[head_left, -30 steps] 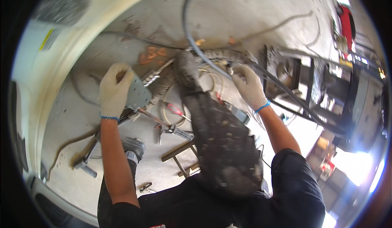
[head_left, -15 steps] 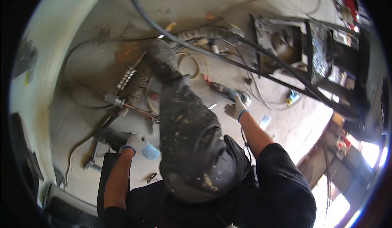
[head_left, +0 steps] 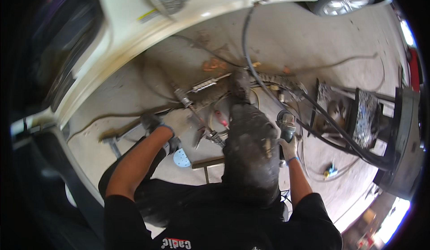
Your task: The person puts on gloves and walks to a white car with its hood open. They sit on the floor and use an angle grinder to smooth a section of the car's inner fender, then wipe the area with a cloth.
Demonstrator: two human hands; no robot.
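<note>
My right hand (head_left: 290,148), in a white glove with a blue cuff, grips an angle grinder (head_left: 287,123) right of my bent knee; its head and disc point forward. My left hand (head_left: 178,119), also gloved, reaches forward over the floor, close to a metal rod with a fitting (head_left: 183,98). Motion smears its fingers. Below it, beside my dark shoe, lies a blue sanding disc with holes (head_left: 181,158). A red-handled tool (head_left: 221,118) lies between my left hand and my dusty trouser leg (head_left: 251,147).
A pale car body (head_left: 85,66) curves along the left and top, with a wheel (head_left: 347,4) at upper right. A black metal frame (head_left: 354,115) stands at right. Hoses and a thick black cable (head_left: 246,39) cross the floor. A coil spring (head_left: 204,85) lies ahead.
My view has swung left, showing more of the car. My left hand has moved forward, away from the blue disc. The grinder, now in my right hand's grip, has turned to point forward.
</note>
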